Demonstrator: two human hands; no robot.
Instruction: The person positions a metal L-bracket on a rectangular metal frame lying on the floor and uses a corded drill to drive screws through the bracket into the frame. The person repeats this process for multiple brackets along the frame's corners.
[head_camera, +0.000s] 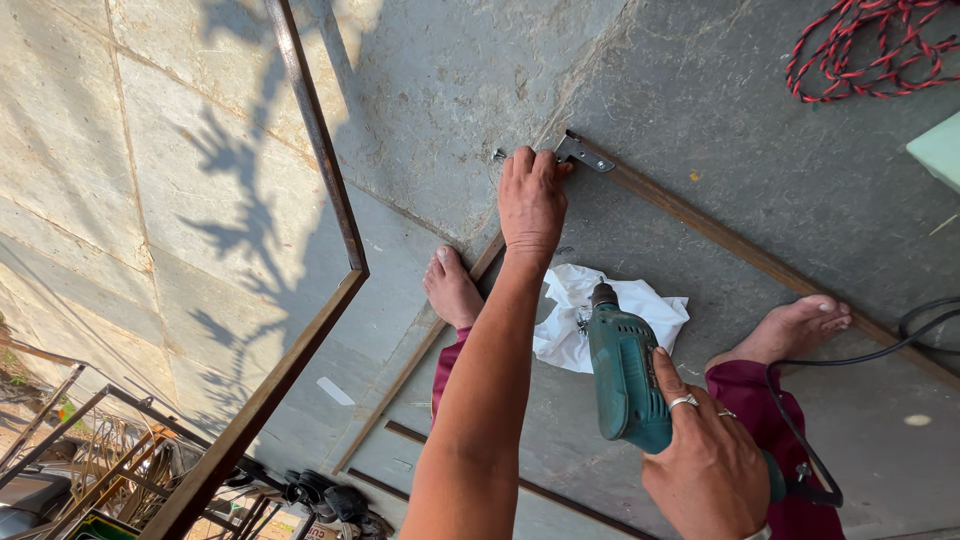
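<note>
My left hand (530, 200) reaches out to the corner of a rusty metal frame (700, 225) lying on the grey stone floor, with its fingers on a small silver corner bracket (585, 155). A loose screw (498, 155) lies just left of the fingers. My right hand (705, 465), with a ring on one finger, grips a teal electric drill (625, 375) pointing away from me. The drill's tip hangs above a crumpled white cloth (575, 320). My bare feet (450, 290) stand on either side, one on the frame bar.
A black power cord (880, 352) runs from the drill to the right. A red braided rope (870, 50) lies coiled at top right. A second rusty frame (320, 160) stands at the left, with metal scrap (120, 470) at bottom left. A pale green object (940, 150) sits at the right edge.
</note>
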